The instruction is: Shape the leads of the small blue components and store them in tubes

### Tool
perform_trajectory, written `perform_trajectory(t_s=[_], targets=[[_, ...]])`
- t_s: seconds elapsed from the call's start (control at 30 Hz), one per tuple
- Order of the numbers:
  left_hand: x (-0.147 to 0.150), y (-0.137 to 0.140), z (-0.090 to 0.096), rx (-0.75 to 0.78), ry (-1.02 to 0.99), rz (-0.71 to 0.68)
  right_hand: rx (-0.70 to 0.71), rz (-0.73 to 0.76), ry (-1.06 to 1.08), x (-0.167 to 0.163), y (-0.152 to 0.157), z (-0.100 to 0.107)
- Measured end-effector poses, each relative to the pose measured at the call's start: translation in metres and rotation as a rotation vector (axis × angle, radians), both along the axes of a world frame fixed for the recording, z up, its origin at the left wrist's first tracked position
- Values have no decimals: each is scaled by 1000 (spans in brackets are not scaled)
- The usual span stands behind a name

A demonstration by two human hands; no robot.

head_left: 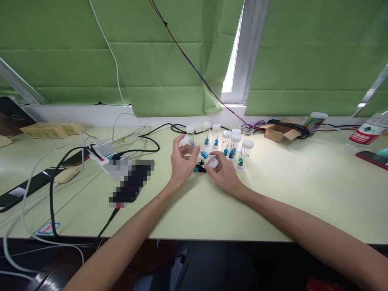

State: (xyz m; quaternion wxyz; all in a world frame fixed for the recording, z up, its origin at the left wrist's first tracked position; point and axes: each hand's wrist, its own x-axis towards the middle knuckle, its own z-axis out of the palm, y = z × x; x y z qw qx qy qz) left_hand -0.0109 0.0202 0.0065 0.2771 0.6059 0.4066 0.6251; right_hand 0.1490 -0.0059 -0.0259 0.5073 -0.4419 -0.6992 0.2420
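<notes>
My left hand [183,161] is closed around a tilted clear plastic vial [204,154] with something blue inside. A white cap [184,140] shows at its upper left, by my left fingertips. The fingers of my right hand [226,176] close on a white round piece [213,163] at the vial's lower right; I cannot tell whether it is a cap or a base. Several small black and blue parts [200,167] lie beneath my hands. Behind them, capped clear vials [216,135] with blue contents stand upright. One vial [240,161] at the right has a green piece inside.
A dark phone-like device [131,186], blurred out, lies left on a cable. Beside it are a white power strip [106,155] and tangled cables. Further back are yellow boxes [53,129], an open cardboard box [280,131], a can [315,123] and a water bottle [368,131].
</notes>
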Motion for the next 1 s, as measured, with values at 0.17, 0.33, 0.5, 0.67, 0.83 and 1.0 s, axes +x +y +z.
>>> perform_trajectory(t_s=[0.17, 0.33, 0.5, 0.67, 0.83, 1.0], targets=[[-18, 9, 12, 164, -7, 342, -37, 31, 54, 1, 3, -4], [-33, 26, 2, 178, 136, 428, -34, 27, 11, 1, 3, -3], [-41, 41, -14, 104, 277, 419, -33, 20, -15, 1, 2, -1], [-46, 47, -17, 80, 353, 416, -37, 30, -19, 2, 4, -3], [-50, 52, -17, 45, 357, 387, -42, 34, -18, 1, 4, -3], [-52, 58, -24, -9, 406, 343, -40, 28, -26, 1, 3, -2]])
